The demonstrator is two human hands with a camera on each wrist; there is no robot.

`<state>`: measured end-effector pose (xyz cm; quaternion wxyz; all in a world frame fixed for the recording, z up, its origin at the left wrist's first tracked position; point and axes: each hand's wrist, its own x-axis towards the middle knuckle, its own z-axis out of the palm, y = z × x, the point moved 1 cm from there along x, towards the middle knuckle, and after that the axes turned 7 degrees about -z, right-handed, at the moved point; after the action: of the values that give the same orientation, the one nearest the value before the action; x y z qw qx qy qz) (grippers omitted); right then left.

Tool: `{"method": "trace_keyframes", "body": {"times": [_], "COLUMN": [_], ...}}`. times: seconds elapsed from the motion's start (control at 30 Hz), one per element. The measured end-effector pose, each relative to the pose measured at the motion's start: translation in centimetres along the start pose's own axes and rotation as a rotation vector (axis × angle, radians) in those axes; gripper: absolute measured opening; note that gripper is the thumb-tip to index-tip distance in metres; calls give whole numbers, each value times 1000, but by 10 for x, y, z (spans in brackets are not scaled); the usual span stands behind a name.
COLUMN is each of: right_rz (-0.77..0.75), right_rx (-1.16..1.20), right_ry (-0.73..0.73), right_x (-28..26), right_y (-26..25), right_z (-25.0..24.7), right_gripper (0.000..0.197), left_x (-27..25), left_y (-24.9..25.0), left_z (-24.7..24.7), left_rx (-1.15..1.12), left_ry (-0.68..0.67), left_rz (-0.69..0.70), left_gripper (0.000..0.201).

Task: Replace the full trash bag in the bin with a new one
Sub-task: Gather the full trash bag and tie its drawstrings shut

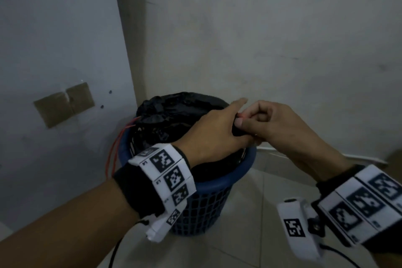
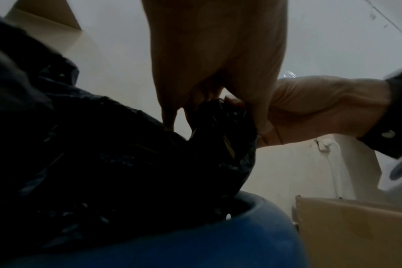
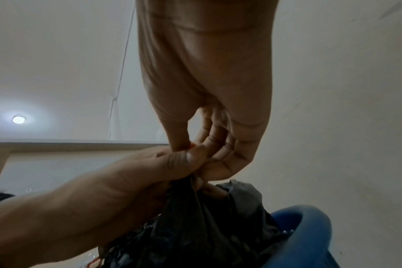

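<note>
I saw one blue bin with one black trash bag; my left hand gripped its gathered edge, my right hand pinched one red drawstring

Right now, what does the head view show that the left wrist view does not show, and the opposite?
Only the head view shows the red drawstring hanging over the bin's far left side, the brown patch on the wall, and the bin's lattice wall. Only the left wrist view shows the cardboard box beside the bin and a white cable on the wall. Both show the blue bin, the black trash bag inside it, and the left hand and right hand gripping a gathered bunch of the bag together.
</note>
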<state>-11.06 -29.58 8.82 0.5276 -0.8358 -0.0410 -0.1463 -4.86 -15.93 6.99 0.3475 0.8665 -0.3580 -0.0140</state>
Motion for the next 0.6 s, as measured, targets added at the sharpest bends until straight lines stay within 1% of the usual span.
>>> {"method": "trace_keyframes", "body": {"times": [0.03,0.13,0.17,0.23,0.3,0.37,0.4,0.43,0.5,0.53,0.57,0.6], "right_rz": [2,54,73,101,162,211,216,215,228,237,243,243], "right_rx": [2,-27,-42,-48,51,285,429,582,834,908,958,995], "right_ry": [9,-33,-52,-44,21,64,72,75,70,68,66,64], "right_x": [2,3,2,1,2,4,5,6,7,8,9,9], "right_y": [-1,0,1,4,8,7,4,1,-5,-7,-8,-7], "right_z": [-1,-4,-5,-2,0,1,2,2,1,0,-1,-2], "right_gripper": [14,14,14,19,22,20,21,24,33,34,32,30], "left_x": [-2,-10,-11,-15,-17,-18,-17,-17,-19,-20,-21,-22], "left_y": [-2,-9,-11,-15,-19,-20,-20,-17,-8,-5,-1,0], "left_z": [-1,-9,-11,-14,-16,-18,-18,-18,-20,-21,-21,-21], "left_rx": [0,48,53,46,53,52,9,-88,-330,-407,-426,-392], "left_ry": [-7,14,12,-40,-70,-54,-49,-63,-137,-162,-166,-152], "left_rz": [12,102,104,66,57,65,60,40,0,-4,2,12], "left_gripper": [80,27,19,18,16,14,16,17,19,22,26,33]}}
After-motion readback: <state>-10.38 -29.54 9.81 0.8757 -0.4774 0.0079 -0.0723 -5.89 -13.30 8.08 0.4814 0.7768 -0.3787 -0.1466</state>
